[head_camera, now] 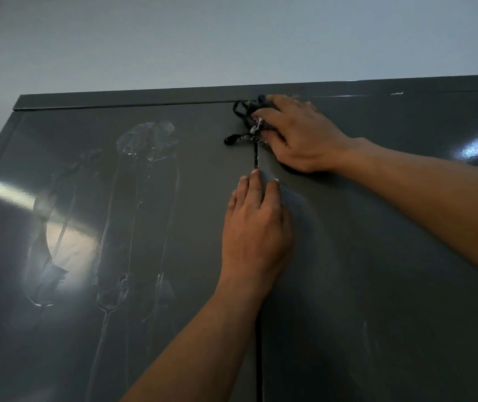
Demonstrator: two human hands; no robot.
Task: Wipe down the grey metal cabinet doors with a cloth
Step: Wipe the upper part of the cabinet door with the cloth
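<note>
Two grey metal cabinet doors fill the view, the left door [116, 227] and the right door [391, 256], meeting at a dark vertical seam. My right hand [295, 134] presses a dark, stringy cloth [246, 117] with white foam specks against the top of the seam, just under the cabinet's top edge. My left hand [256, 227] lies flat on the seam below it, fingers pointing up and holding nothing. Foamy streaks [145, 198] run down the left door.
The cabinet's top rail [116, 100] runs across the view, with a pale wall or ceiling [232, 39] above it. Light glare shows on the left door and at the far right of the right door.
</note>
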